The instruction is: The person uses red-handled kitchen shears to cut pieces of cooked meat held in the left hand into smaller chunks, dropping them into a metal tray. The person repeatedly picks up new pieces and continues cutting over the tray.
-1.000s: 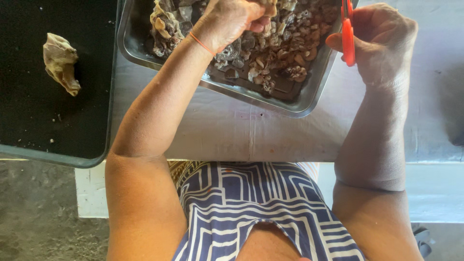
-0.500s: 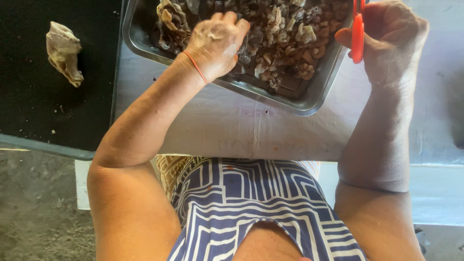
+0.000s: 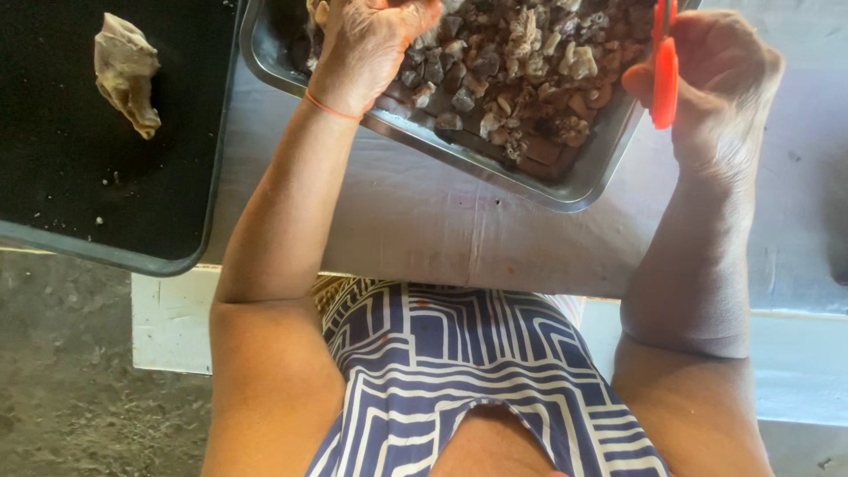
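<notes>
Grey table (image 3: 424, 230), black tray (image 3: 115, 203) alongside

Grey worktop (image 3: 442, 230) runs across the scene, matte and a bit scuffed, w/ a faint vertical crease near the middle. Its near edge sits over a white ledge (image 3: 168, 322) at left, and a paler white-grey strip (image 3: 795, 371) carries on at right. Far left: a big black tray (image 3: 62, 177) w/ rounded rim rests on the top, its near corner overhanging the edge; a few pale crumbs lie on it. Below, near left, rough dark-grey concrete floor (image 3: 62, 397), mottled and dusty. Light is soft daylight, brighter on the right side of the worktop, dimmer over the floor. No walls or windows in view.
</notes>
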